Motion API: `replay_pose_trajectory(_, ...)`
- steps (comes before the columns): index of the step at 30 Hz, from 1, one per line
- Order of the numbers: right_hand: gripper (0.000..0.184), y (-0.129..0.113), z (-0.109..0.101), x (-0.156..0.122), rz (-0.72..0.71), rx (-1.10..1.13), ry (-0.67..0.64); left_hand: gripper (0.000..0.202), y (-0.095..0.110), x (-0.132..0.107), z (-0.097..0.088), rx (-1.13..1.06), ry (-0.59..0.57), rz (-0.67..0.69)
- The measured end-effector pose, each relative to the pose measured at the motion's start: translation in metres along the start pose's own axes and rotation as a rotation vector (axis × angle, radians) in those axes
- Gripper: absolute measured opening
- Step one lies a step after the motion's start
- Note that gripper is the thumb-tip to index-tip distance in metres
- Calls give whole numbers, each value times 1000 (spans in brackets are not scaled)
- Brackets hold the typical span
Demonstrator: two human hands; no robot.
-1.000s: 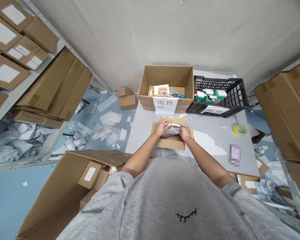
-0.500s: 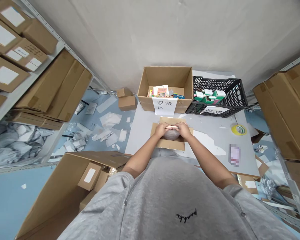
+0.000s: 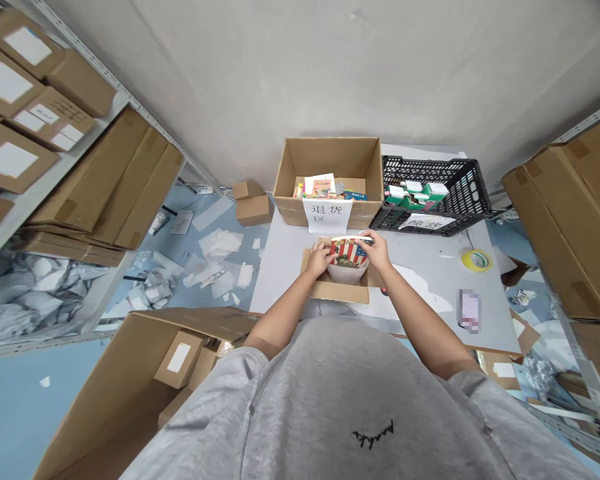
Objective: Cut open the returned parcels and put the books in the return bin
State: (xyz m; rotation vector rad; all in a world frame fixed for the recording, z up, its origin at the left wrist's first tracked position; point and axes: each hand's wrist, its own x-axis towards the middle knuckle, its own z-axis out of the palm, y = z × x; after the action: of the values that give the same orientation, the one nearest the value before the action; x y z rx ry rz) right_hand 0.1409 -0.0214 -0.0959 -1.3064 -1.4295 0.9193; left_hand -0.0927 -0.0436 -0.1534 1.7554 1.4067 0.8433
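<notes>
A book (image 3: 347,251) with red and white stripes and a blue starred patch on its cover stands tilted in pale, ribbed wrapping (image 3: 347,274). Both are over a small opened cardboard box (image 3: 339,293) at the table's front. My right hand (image 3: 377,251) is closed on the book's upper right corner, thumb and fingers pinching it. At the left edge, the fingers of my left hand (image 3: 319,260) are bent against the book and its wrapping; their tips are partly hidden. The box's inside is mostly covered by the book and wrapping.
Behind stand a large carton (image 3: 285,210) with books and a paper sign, and a black crate (image 3: 473,193) with green and white packs. Yellow tape (image 3: 477,260) and a blurred phone-like item (image 3: 469,311) lie right. Another carton (image 3: 100,380) stands left; paper scraps litter the floor.
The book has been raised and tipped so its striped cover faces me. My right hand has shifted up and right with its corner; my left hand has stayed near the left edge.
</notes>
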Motion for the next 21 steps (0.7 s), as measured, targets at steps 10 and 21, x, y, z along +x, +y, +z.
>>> replay_pose_trajectory(10, 69, 18, 4, -8, 80, 205, 15, 41, 29, 24, -1, -575, 192, -35)
replay_pose_trajectory(21, 56, -3, 30, -22, 27, -254, 121, 50, 78, 21, -2, -64, 266, -283)
